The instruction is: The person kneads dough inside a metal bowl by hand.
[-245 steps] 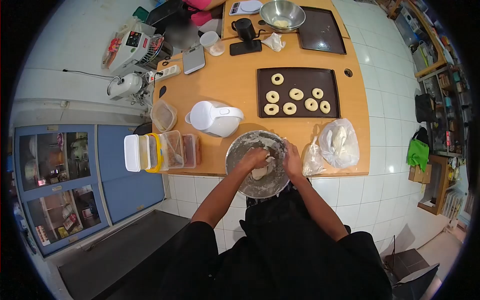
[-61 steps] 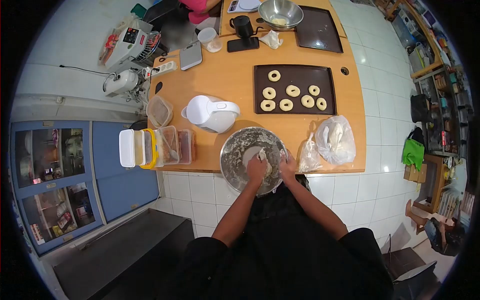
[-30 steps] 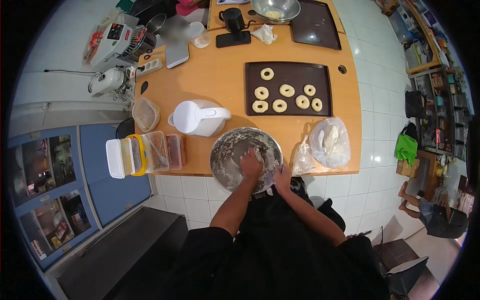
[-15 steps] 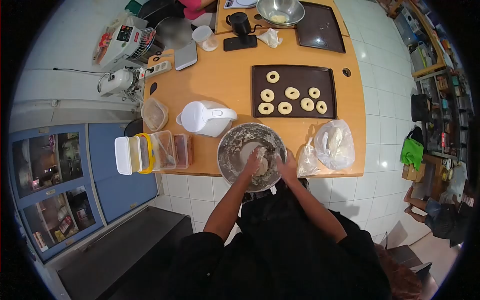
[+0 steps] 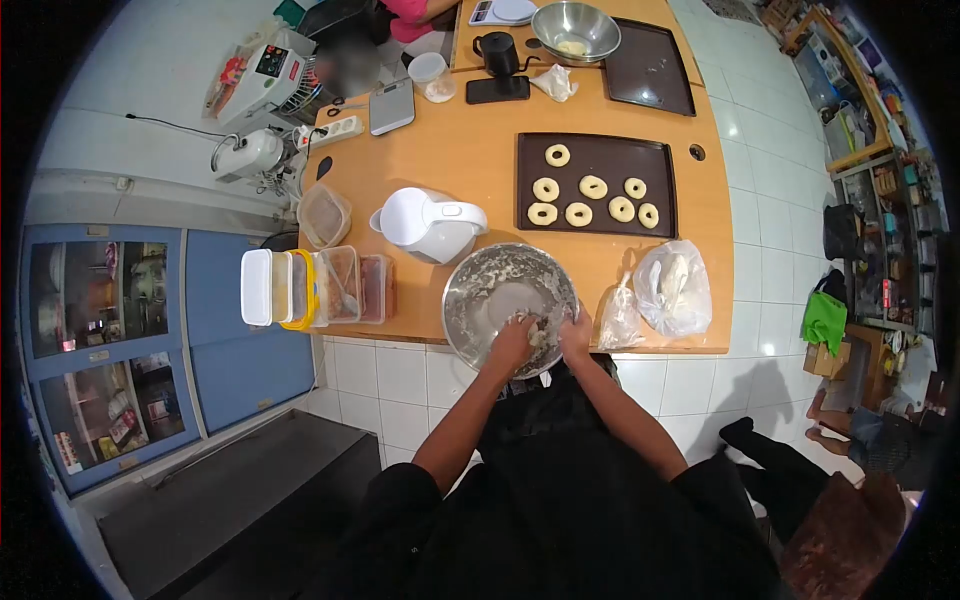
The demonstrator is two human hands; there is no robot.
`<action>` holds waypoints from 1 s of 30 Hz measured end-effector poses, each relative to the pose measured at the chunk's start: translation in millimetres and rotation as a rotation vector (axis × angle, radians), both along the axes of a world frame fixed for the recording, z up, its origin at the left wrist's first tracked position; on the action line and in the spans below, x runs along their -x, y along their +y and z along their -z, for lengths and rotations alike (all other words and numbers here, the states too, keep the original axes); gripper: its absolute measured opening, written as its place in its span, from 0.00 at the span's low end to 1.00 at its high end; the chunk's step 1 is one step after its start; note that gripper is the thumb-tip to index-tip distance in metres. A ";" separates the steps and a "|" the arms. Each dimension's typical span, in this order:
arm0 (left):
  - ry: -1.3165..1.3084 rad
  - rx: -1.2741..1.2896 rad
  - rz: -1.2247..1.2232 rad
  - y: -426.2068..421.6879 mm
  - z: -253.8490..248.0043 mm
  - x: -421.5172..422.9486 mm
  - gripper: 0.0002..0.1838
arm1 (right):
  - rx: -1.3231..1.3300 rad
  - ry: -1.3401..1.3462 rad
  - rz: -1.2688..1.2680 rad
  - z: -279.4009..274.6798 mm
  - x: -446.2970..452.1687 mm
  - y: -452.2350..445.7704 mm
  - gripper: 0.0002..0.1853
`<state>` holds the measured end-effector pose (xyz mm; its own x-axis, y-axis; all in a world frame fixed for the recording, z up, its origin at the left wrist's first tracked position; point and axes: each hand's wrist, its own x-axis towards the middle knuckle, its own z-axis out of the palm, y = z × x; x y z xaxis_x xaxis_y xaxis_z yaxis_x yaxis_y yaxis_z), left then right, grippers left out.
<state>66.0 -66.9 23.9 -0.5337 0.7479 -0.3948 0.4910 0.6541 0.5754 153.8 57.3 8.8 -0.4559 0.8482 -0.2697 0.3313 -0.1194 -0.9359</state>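
Sticky dough (image 5: 541, 337) is being worked inside a metal mixing bowl (image 5: 468, 290), low on its R side, w/ pale residue being smeared round the inner wall. The bowl is being supported at the near edge of the wooden table (image 5: 350, 190), partly overhanging it. The dough is being touched by the L hand (image 5: 514, 342), w/ fingers being curled down into it; whether they're being pinched shut can't be told, as the tips are being hidden. The bowl's R rim is being gripped by the R hand (image 5: 576, 336), thumb & fingers being closed on it.

Just beside the bowl, on its R, a small plastic bag (image 5: 620, 318) is being lined up w/ a larger plastic bag (image 5: 673, 290), pale contents being seen thru both. Behind the bowl, to the L, a white electric kettle (image 5: 430, 226) is standing upright. Further L, plastic containers (image 5: 340, 285) are being grouped in a row.

Beyond, 8 dough rings (image 5: 593, 187) are being held on a dark baking tray (image 5: 655, 160). At the far side, a phone (image 5: 497, 90), a black gooseneck kettle (image 5: 497, 54), a steel bowl (image 5: 590, 35) & a 2nd tray (image 5: 650, 75) are being seen. A pink sleeve (image 5: 410, 12) is being partly shown at the top.
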 end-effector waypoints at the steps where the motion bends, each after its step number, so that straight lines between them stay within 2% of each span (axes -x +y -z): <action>1: -0.055 -0.027 0.002 -2.7 -3.3 0.3 0.31 | -0.006 -0.006 0.007 0.1 -1.8 -1.4 0.20; 4: -0.090 -0.054 0.119 -10.5 -15.7 11.5 0.30 | -0.071 -0.003 0.024 12.5 -4.8 -6.9 0.20; 7: 0.012 -0.006 0.017 -17.8 -41.9 10.1 0.26 | -0.060 0.038 0.037 7.6 -9.3 -9.2 0.22; 10: 0.146 0.088 0.087 -29.8 -54.3 16.9 0.19 | -0.032 -0.014 0.070 -4.9 -5.5 -8.0 0.23; 13: 0.171 0.088 -0.068 -34.6 -51.1 20.9 0.17 | -0.040 -0.054 0.058 -3.2 -7.7 -8.6 0.24; 17: 0.165 0.223 -0.129 -19.1 -38.2 19.1 0.17 | -0.036 -0.072 0.047 -17.9 -5.9 -13.2 0.24; 20: 0.186 0.263 -0.191 -2.8 -24.9 11.1 0.17 | -0.060 0.001 0.054 -4.3 -8.1 -17.9 0.24; 23: 0.246 0.268 -0.199 10.4 -25.0 4.0 0.17 | 0.063 0.087 0.109 12.6 -10.3 -23.1 0.24; 28: 0.407 0.211 -0.198 17.9 -6.9 4.9 0.26 | 0.066 0.055 0.097 10.7 -13.1 -25.8 0.24; 30: 0.370 0.223 -0.193 22.7 0.3 11.0 0.29 | 0.088 0.066 0.105 6.6 -12.6 -24.4 0.24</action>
<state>54.9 -44.2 23.5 -0.7898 0.5396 -0.2918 0.4938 0.8414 0.2194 166.4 32.9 2.2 -0.3857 0.8664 -0.3173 0.2504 -0.2327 -0.9398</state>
